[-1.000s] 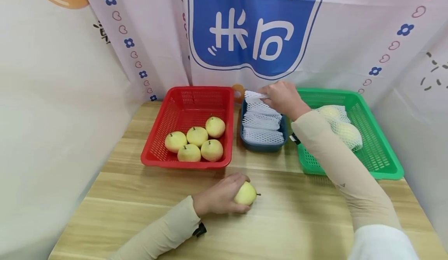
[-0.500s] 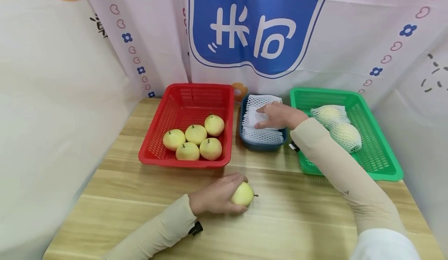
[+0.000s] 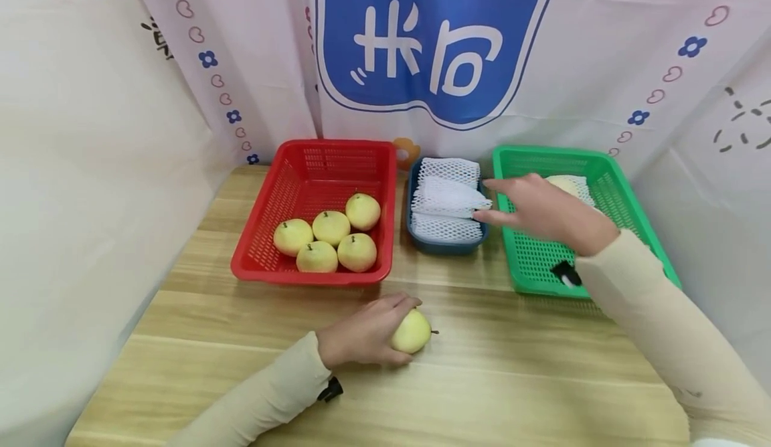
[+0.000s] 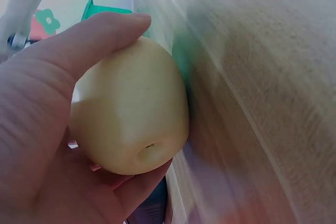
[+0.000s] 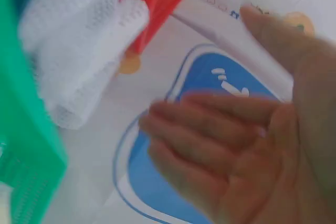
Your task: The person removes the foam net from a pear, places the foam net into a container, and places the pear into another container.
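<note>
My left hand (image 3: 361, 334) grips a pale yellow pear (image 3: 412, 332) at the tabletop, its stem pointing right. In the left wrist view the thumb (image 4: 113, 27) lies over one side of the pear and fingers curl beneath it. My right hand (image 3: 536, 209) holds nothing, its fingers spread beside the right edge of a dark blue box (image 3: 447, 248) of white foam net sleeves (image 3: 448, 226). One sleeve (image 3: 454, 196) lies on top, its end close to that hand's fingertips. The right wrist view shows the palm open, apart from the sleeves (image 5: 79, 61).
Several pears (image 3: 331, 227) sit in a red basket (image 3: 310, 278) left of the box. To the right stands a green basket (image 3: 508, 249) with a net-wrapped pear (image 3: 566, 185) partly hidden by my right hand. A printed cloth (image 3: 259, 45) hangs behind the wooden table (image 3: 229, 326).
My right hand has let go of the sleeve it was lifting at the box's back and drawn rightward. That sleeve now lies across the pile. The left hand keeps its grip on the pear.
</note>
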Available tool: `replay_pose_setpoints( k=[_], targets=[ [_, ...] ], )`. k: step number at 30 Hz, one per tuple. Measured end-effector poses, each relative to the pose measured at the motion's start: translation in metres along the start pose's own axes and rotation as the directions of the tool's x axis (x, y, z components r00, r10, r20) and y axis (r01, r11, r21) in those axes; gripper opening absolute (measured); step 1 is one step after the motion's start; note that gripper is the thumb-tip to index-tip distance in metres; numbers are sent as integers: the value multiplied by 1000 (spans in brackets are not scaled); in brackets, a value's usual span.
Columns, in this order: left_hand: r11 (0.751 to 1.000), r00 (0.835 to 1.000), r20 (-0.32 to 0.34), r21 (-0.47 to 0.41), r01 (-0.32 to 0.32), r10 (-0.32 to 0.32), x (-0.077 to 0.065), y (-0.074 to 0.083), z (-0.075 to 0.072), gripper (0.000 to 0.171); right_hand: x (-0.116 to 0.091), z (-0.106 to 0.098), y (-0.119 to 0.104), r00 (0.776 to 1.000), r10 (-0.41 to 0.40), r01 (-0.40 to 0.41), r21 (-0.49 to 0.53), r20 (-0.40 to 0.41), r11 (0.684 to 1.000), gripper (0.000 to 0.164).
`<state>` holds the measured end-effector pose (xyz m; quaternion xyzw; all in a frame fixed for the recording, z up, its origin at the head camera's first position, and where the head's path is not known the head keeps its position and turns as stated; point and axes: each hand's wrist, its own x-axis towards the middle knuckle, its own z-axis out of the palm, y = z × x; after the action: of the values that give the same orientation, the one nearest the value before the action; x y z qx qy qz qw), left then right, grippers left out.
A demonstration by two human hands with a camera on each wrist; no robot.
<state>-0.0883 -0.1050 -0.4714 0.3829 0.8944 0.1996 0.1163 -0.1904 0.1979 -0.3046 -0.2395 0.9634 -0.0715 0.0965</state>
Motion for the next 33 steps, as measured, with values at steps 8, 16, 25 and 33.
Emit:
replay_pose_setpoints(
  k=[8, 16, 25, 33],
  targets=[
    [999, 999, -36, 24, 33, -33, -8, -3, -10, 74, -48, 74, 15, 980, 141, -139, 20, -140, 990, 70],
    [990, 995, -96, 130, 47, -35, -23, -2, -13, 74, -54, 136, 17, 938, 220, -199, 103, -269, 975, 60],
    [984, 984, -156, 142, 105, -83, -47, 1, -25, 75, -56, 157, 18, 871, 213, -239, -3, -443, 971, 61],
    [997, 967, -246, -50, 53, -64, -62, 2, -91, 70, -55, 159, 19, 861, 217, -255, -21, -461, 967, 59]
  ],
)
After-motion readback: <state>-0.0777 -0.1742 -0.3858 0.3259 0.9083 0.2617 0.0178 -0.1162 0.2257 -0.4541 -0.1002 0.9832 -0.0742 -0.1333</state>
